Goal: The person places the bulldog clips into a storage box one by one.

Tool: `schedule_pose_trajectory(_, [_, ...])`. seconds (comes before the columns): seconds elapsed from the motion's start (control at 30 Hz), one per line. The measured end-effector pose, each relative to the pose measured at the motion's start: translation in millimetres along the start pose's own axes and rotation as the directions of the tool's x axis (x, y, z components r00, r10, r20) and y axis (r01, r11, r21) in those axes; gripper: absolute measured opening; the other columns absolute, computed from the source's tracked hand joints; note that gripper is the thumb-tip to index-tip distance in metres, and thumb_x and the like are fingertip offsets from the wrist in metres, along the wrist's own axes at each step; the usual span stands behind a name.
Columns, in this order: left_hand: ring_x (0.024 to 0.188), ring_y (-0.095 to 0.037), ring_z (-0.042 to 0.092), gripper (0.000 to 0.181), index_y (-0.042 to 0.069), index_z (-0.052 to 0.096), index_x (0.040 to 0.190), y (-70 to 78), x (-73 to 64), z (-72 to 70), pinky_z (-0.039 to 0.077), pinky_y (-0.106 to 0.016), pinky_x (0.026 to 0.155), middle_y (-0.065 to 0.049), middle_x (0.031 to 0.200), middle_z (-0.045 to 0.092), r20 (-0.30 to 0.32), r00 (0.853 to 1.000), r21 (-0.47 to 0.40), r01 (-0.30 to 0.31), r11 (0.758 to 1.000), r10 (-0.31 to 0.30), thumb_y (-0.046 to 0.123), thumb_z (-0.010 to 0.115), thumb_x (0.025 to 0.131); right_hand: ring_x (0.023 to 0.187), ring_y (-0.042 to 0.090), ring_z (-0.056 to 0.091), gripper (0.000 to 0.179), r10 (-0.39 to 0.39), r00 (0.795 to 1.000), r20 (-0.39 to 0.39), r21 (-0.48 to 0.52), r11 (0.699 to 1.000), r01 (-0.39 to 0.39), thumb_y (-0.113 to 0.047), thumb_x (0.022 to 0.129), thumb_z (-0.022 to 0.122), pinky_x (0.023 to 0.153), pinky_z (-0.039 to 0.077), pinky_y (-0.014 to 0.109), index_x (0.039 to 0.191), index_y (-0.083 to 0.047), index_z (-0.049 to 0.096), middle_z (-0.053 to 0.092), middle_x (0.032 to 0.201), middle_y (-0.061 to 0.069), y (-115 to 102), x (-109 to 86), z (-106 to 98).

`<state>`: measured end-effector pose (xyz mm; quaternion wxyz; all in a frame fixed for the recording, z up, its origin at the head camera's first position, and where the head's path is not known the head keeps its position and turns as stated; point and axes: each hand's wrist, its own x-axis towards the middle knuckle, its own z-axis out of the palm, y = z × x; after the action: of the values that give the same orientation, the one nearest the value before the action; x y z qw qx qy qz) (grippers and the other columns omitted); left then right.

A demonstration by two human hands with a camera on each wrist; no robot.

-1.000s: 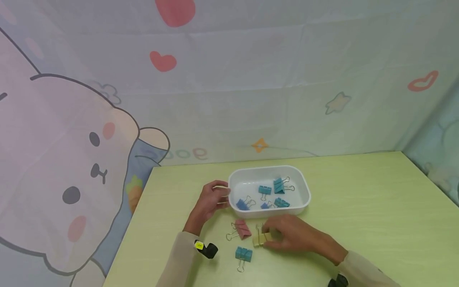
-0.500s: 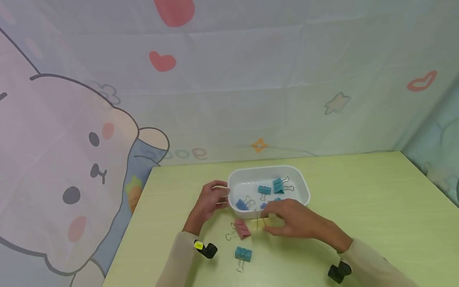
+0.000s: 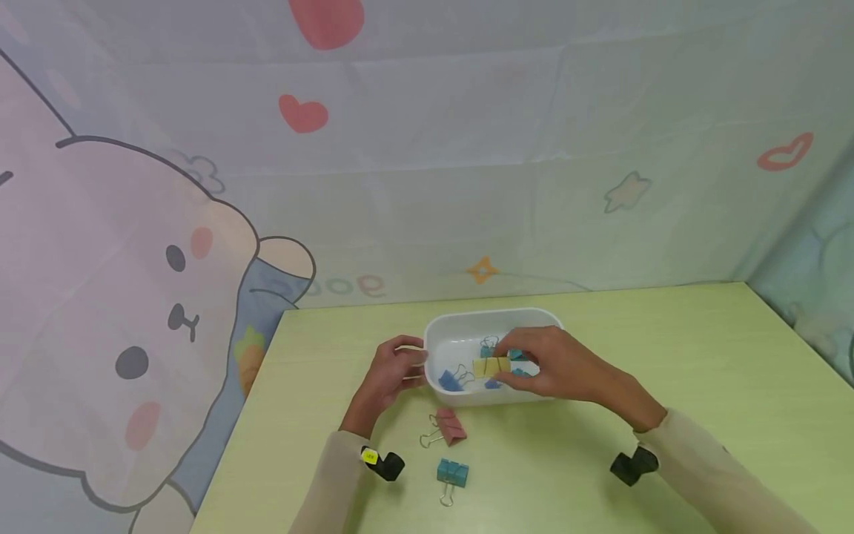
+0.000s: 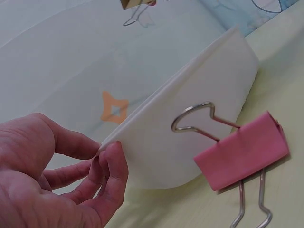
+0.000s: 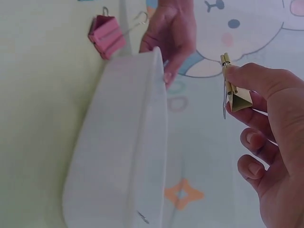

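Between thumb and fingers my right hand (image 3: 560, 363) pinches a yellow binder clip (image 3: 491, 366), held above the white tray (image 3: 460, 399). In the right wrist view the yellow clip (image 5: 239, 100) shows its open triangular end. My left hand (image 3: 394, 374) grips the tray's left rim, thumb and fingers on either side of the wall, as the left wrist view shows. Inside the tray lie blue (image 3: 450, 380) and teal binder clips, some hidden behind my right hand. On the table in front of the tray are a pink binder clip (image 3: 451, 426) and a teal binder clip (image 3: 453, 472).
The light yellow-green table (image 3: 680, 356) stretches out to the right of the tray. Behind it hangs a printed cloth (image 3: 434, 215) with hearts, stars and a cartoon animal. A black wrist camera (image 3: 634, 466) sits on my right sleeve, another on the left.
My right hand has lifted the yellow binder clip off the table and carried it forward over the tray. The left hand stays at the tray's rim.
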<state>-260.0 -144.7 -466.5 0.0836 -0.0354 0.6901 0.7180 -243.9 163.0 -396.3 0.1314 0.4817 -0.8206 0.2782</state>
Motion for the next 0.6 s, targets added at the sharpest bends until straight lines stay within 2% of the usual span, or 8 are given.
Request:
schedule_pose_trajectory(0.33, [0.087,-0.030,0.073,0.033,-0.005,0.060,0.127,0.4,-0.5,-0.5,0.062,-0.032,0.070,-0.024,0.111,0.070,-0.004,1.000,0.016,-0.006,1.000,0.006,0.008,0.068,0.098,0.066,0.005,0.046,0.030,0.047,0.997,-0.055,-0.063,0.997,-0.050,-0.023,0.085,0.088,0.056,0.044,0.023,0.108,-0.010,0.074,0.072,0.095,-0.005,15.9,18.1,-21.7])
schedule_pose_trajectory(0.6, [0.089,-0.031,0.073,0.032,-0.004,0.061,0.127,0.3,-0.3,-0.1,0.062,-0.031,0.071,-0.024,0.112,0.070,-0.012,1.000,0.029,0.007,1.000,-0.007,0.008,0.067,0.098,0.068,0.008,0.047,0.029,0.118,0.992,-0.050,-0.082,0.989,-0.121,-0.023,0.088,0.085,0.058,0.044,0.024,0.111,-0.009,0.075,0.073,0.099,-0.002,21.8,21.9,-25.1])
